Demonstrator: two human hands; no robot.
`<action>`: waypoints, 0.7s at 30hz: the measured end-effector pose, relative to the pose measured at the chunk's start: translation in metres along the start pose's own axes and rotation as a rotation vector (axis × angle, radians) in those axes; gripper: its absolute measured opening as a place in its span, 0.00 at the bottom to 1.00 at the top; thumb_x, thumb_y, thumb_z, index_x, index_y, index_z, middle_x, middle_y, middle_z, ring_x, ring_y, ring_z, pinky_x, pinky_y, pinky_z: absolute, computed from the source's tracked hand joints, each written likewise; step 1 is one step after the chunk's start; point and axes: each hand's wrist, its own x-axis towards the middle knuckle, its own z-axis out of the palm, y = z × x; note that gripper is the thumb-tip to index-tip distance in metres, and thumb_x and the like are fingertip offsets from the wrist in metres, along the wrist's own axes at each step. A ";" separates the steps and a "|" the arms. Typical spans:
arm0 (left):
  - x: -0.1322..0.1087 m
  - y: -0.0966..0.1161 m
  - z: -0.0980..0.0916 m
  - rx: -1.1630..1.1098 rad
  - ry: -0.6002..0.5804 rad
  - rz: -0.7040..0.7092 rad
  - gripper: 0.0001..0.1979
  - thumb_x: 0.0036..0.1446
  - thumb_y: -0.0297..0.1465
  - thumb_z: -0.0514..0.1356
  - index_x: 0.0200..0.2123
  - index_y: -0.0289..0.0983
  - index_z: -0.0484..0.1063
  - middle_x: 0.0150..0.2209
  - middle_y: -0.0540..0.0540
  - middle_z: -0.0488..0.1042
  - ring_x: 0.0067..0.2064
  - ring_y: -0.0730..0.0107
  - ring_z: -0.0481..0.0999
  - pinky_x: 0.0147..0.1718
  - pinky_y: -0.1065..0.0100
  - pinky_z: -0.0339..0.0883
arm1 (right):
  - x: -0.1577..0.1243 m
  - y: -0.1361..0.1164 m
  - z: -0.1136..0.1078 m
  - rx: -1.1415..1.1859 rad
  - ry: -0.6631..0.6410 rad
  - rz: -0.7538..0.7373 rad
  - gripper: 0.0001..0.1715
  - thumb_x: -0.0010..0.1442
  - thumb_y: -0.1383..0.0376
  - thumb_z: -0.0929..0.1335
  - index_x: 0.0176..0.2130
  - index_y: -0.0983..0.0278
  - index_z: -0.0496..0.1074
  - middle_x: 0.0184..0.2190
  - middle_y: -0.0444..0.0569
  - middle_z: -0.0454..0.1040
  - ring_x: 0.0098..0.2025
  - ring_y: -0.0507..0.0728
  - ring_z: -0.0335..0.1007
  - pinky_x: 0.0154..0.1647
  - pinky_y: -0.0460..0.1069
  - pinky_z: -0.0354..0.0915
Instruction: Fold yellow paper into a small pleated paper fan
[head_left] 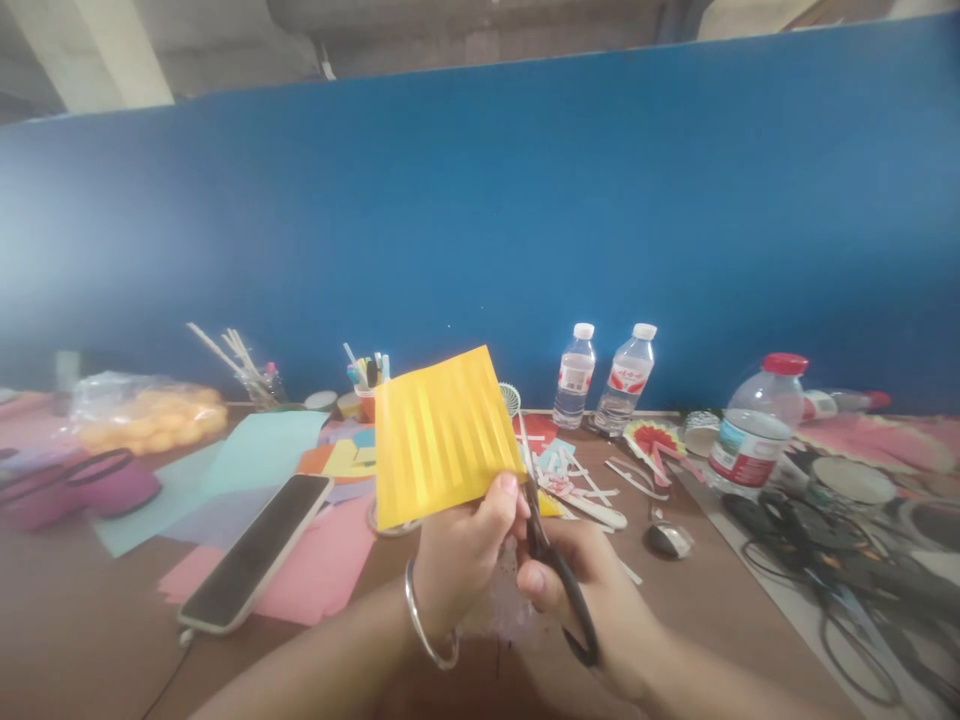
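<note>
My left hand (461,555), with a silver bangle on the wrist, pinches the lower right corner of a folded yellow paper (442,435) and holds it upright above the table. Parallel slits run across the paper. My right hand (592,590) grips black-handled scissors (551,560), fingers through the loops. The blades point up along the paper's right edge.
A phone (255,552) lies on pink and coloured sheets (315,570) at the left. Paper scraps (577,480), two small water bottles (600,375), a larger bottle (754,425), a pen cup (366,385), a computer mouse (667,540) and black cables (832,570) crowd the brown table before a blue partition.
</note>
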 end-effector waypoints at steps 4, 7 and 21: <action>0.000 -0.002 0.000 -0.014 -0.018 0.010 0.15 0.50 0.37 0.55 0.15 0.38 0.67 0.14 0.55 0.66 0.16 0.80 0.63 0.17 0.78 0.59 | 0.001 -0.002 0.001 -0.003 0.004 -0.025 0.22 0.47 0.50 0.66 0.21 0.66 0.60 0.19 0.40 0.51 0.23 0.48 0.43 0.21 0.43 0.45; 0.001 -0.002 -0.001 -0.021 -0.027 0.015 0.16 0.50 0.38 0.55 0.15 0.38 0.67 0.14 0.55 0.66 0.16 0.80 0.63 0.18 0.78 0.59 | 0.001 -0.002 0.001 0.005 0.006 -0.006 0.22 0.47 0.50 0.66 0.22 0.66 0.59 0.19 0.40 0.50 0.23 0.48 0.42 0.20 0.43 0.44; 0.001 0.000 0.000 0.008 -0.016 0.011 0.18 0.51 0.39 0.55 0.14 0.38 0.65 0.13 0.55 0.65 0.17 0.81 0.63 0.19 0.80 0.60 | 0.001 -0.003 0.002 0.023 0.012 -0.012 0.22 0.48 0.51 0.66 0.20 0.65 0.57 0.18 0.39 0.48 0.22 0.47 0.41 0.19 0.42 0.45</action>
